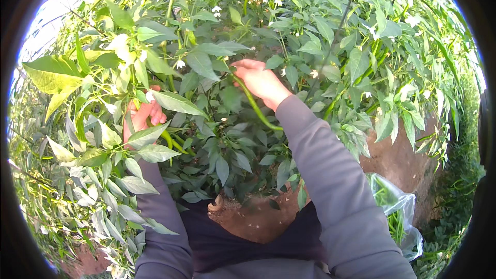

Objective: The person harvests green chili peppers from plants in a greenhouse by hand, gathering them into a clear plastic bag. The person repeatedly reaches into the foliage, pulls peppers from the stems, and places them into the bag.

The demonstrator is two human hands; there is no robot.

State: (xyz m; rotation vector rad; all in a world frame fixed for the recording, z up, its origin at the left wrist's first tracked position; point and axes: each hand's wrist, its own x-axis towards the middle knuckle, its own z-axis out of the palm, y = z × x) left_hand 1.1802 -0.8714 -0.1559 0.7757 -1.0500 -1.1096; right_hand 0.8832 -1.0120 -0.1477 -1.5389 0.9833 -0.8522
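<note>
My right hand (259, 81) is among the leaves at the middle, its fingers at the stem end of a long green chili pepper (254, 102). That pepper curves down and to the right, its lower end close to my sleeve cuff. Farther left, my left hand (145, 115) is curled and partly covered by leaves. Green chili peppers (167, 139) stick out below its palm, and a yellow-green piece shows above the fingers. How many it holds is hidden.
Dense pepper plants (221, 162) with white flowers surround both arms. A clear plastic bag (405, 217) of green peppers stands at lower right, beside bare soil (403, 162). Thin dark stakes or strings (346, 7) rise through the foliage. More peppers (334, 104) hang at right.
</note>
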